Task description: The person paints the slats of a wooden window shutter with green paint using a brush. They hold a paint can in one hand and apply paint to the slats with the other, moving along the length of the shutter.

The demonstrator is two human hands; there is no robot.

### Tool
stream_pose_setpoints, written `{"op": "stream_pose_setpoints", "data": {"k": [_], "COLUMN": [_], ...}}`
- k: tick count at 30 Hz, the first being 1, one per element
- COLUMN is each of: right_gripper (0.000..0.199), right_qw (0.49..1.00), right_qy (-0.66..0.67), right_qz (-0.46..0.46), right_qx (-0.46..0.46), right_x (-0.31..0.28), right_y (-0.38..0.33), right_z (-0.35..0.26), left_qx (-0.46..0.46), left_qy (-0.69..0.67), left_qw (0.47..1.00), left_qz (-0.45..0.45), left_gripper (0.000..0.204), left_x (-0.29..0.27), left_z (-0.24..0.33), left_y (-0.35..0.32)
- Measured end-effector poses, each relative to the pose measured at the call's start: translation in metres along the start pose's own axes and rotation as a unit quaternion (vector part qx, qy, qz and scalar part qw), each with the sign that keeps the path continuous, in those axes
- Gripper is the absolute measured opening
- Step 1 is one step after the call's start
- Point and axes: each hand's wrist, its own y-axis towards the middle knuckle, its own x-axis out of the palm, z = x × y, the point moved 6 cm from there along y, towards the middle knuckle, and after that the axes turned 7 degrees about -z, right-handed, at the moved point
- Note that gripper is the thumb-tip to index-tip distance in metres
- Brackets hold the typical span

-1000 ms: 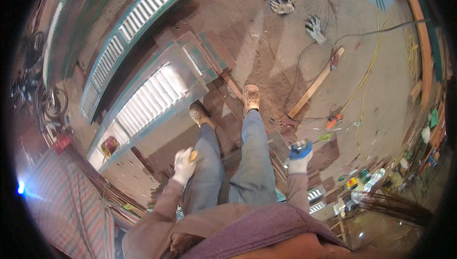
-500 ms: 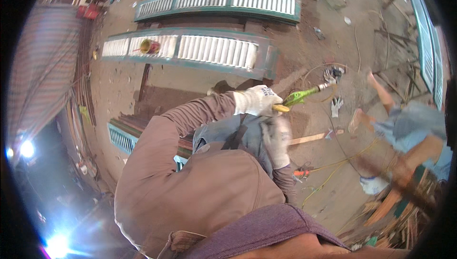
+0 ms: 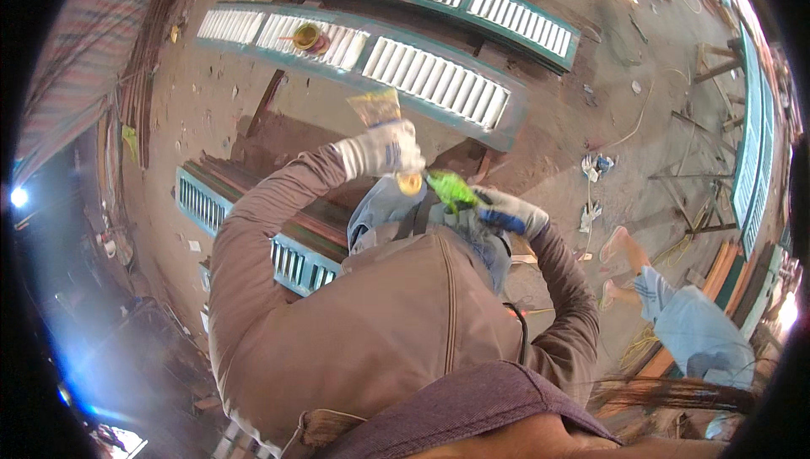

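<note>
My left hand point(image 3: 384, 150), in a white knit glove, is closed around a scraper. Its wide, stained blade point(image 3: 376, 108) points up and away from me, and the round yellow handle end point(image 3: 409, 183) comes out below the fist. My right hand point(image 3: 511, 211), in a white and blue glove, is closed at the right end of a bright green tool point(image 3: 451, 191); blur hides its exact kind. Both hands are over my lap, a little apart. Beyond them lies a louvred shutter point(image 3: 364, 66) with a green frame and white slats, bearing a small paint pot point(image 3: 310, 38).
Another louvred shutter point(image 3: 467, 6) lies farther back. Blue-green shutters point(image 3: 291, 262) are stacked beside dark boards at my left. Loose gloves point(image 3: 593, 217) lie on the ground at right, near a person's bare leg point(image 3: 620, 245). More shutters point(image 3: 749, 151) lean on trestles at far right.
My left hand has moved left, and the scraper blade now shows. My right hand has risen from my lap to the green tool, which has shifted left and nearer. The view has turned.
</note>
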Motion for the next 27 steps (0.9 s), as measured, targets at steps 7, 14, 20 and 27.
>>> {"op": "stream_pose_setpoints", "data": {"k": [7, 14, 20, 27], "right_gripper": [0.022, 0.036, 0.019, 0.020], "right_qw": [0.813, 0.661, 0.742, 0.830], "right_qy": [0.058, -0.283, -0.335, -0.326], "right_qz": [0.548, 0.648, 0.565, 0.425], "right_qx": [0.187, 0.251, 0.131, 0.153], "right_x": [-0.155, -0.192, -0.188, -0.153], "right_y": [-0.019, -0.021, 0.139, 0.307], "right_z": [0.124, 0.133, 0.096, 0.044], "left_qx": [-0.516, -0.754, -0.810, -0.824], "left_qy": [-0.126, -0.352, -0.468, -0.508], "left_qw": [0.800, 0.536, 0.353, 0.160], "left_qz": [0.278, 0.143, -0.012, 0.192], "left_gripper": [0.032, 0.055, 0.061, 0.045], "left_x": [0.046, 0.261, 0.367, 0.346], "left_z": [-0.075, 0.072, 0.207, 0.231], "left_y": [-0.189, -0.368, -0.422, -0.385]}}
